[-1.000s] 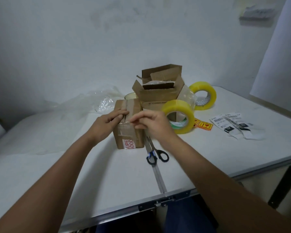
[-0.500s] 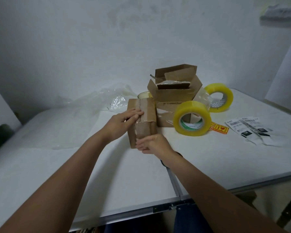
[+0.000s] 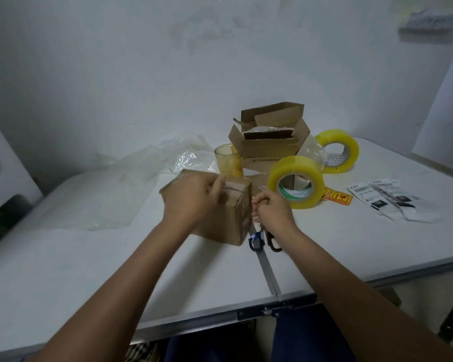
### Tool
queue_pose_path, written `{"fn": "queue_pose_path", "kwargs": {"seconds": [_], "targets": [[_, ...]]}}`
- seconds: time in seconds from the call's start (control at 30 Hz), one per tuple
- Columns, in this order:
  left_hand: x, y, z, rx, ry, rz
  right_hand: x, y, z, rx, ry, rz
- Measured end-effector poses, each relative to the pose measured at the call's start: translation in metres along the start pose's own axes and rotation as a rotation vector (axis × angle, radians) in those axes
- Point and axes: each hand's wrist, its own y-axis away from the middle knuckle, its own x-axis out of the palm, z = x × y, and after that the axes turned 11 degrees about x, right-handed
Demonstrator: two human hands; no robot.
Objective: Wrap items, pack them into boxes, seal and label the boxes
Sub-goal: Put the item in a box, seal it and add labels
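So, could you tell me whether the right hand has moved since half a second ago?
Yes. The right hand has shifted from the box's front to its right side, nearer the tape roll.

Left hand point(image 3: 191, 202) lies spread, fingers curled over; right hand point(image 3: 272, 209) loosely curled beside it.

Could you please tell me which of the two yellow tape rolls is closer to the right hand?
The nearer tape roll, with the green-printed core, standing just beyond the right hand; the other roll stands farther back.

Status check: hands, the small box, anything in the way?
Left hand holds the small box on top. Right hand curled at its side. Scissors lie beside it.
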Motion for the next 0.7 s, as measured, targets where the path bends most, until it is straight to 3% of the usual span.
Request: {"fn": "queue_pose_path", "kwargs": {"seconds": [0.1, 0.2, 0.23, 0.4, 0.6, 0.7], "targets": [[-0.004, -0.001, 0.044, -0.159, 0.184, -0.132, 0.005, 0.016, 0.002, -0.133, -0.042, -0.084], [-0.008, 0.011, 0.074, -0.588, 0.641, -0.041, 0.017, 0.042, 0.006, -0.253, -0.063, -0.023], [-0.005, 0.017, 0.075, -0.659, 0.785, 0.004, 0.023, 0.048, 0.006, -0.27, -0.038, 0.02], [0.008, 0.038, 0.065, -0.631, 0.841, -0.049, 0.037, 0.041, -0.003, -0.289, 0.13, 0.041], [0.008, 0.049, 0.061, -0.617, 0.871, 0.036, 0.033, 0.022, -0.006, -0.237, 0.142, 0.023], [0.01, 0.048, 0.053, -0.636, 0.748, 0.015, 0.031, 0.013, -0.001, -0.159, 0.189, 0.024]]}}
